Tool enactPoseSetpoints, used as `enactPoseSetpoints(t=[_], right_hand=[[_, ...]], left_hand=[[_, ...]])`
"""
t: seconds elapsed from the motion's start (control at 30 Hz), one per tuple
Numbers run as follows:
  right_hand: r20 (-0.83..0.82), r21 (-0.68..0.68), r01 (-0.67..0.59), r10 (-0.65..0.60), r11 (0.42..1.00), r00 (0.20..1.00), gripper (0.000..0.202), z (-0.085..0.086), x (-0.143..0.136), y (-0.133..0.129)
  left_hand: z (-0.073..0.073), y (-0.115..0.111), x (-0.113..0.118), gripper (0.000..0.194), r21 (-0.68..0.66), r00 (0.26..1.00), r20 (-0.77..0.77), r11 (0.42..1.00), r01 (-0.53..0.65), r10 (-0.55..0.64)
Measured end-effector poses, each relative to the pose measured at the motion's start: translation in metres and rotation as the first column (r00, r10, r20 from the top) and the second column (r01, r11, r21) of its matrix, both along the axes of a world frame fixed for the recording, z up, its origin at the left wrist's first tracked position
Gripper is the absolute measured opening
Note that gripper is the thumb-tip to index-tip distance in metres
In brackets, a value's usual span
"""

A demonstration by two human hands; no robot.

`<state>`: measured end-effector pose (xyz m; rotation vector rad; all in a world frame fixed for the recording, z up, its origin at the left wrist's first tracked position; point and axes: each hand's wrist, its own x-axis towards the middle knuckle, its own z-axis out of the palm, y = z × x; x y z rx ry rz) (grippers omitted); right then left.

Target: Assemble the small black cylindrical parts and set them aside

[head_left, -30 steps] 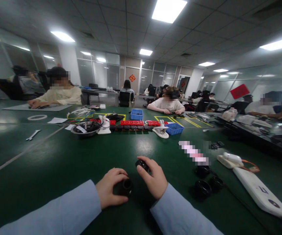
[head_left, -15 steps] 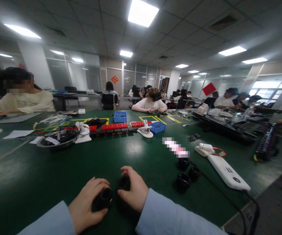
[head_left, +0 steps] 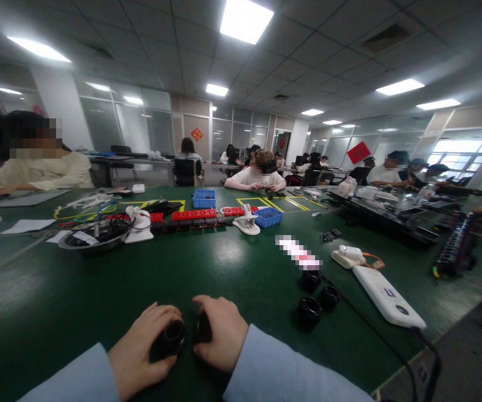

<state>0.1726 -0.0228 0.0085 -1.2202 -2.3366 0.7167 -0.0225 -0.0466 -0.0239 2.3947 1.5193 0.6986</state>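
Near the front edge of the green table, my left hand (head_left: pixel 144 346) curls round a black ring-shaped part (head_left: pixel 174 333), whose round opening faces up. Just to its right, my right hand (head_left: pixel 222 332) wraps round a second black part (head_left: pixel 204 328), mostly hidden by the fingers and palm. A small gap separates the two parts. Further right, three more black ring-shaped parts stand close together on the table: one at the back (head_left: pixel 310 279), one at the right (head_left: pixel 328 298) and one in front (head_left: pixel 309 310).
A white power bank (head_left: pixel 387 296) with a black cable lies at the right. Across the table (head_left: pixel 224 279) are a metal bowl (head_left: pixel 67 241), red blocks (head_left: pixel 194 214), a white clip stand (head_left: pixel 247 223) and blue bins (head_left: pixel 204 199). Several people sit around.
Both hands have shifted slightly left and down in the picture. My right hand now covers its black part from more above, with the two parts a little closer together.
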Motion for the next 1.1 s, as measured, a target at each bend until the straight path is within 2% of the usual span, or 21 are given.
enactPoseSetpoints(t=[0.1,0.27,0.53,0.83,1.1], right_hand=[[-0.052,0.021,0.027,-0.026,0.999,0.998,0.079,0.0053,0.0008,-0.0023],[-0.124,0.016,0.082,-0.079,0.997,0.989,0.057,0.0065,0.001,-0.0027],[-0.133,-0.019,0.113,-0.114,0.993,0.985,0.043,0.0014,0.0004,0.0003],[-0.101,0.005,0.088,-0.087,0.996,0.991,0.041,-0.0018,0.0006,0.0012],[-0.06,-0.001,0.078,-0.078,0.997,0.995,0.041,-0.002,-0.0004,-0.0005]], left_hand=[[0.0001,0.0001,-0.0004,0.037,0.01,1.0,-0.017,1.0,0.003,-0.003],[-0.0041,0.0018,-0.0041,0.033,0.032,1.0,-0.017,0.999,0.015,-0.015],[-0.0065,0.0045,-0.01,0.05,-0.025,0.998,0.055,0.999,0.026,-0.024],[0.0008,0.0036,-0.0043,0.032,-0.041,0.999,0.018,0.998,0.046,-0.045],[0.0028,0.0029,-0.0032,0.032,-0.031,0.999,0.012,0.998,0.05,-0.049]])
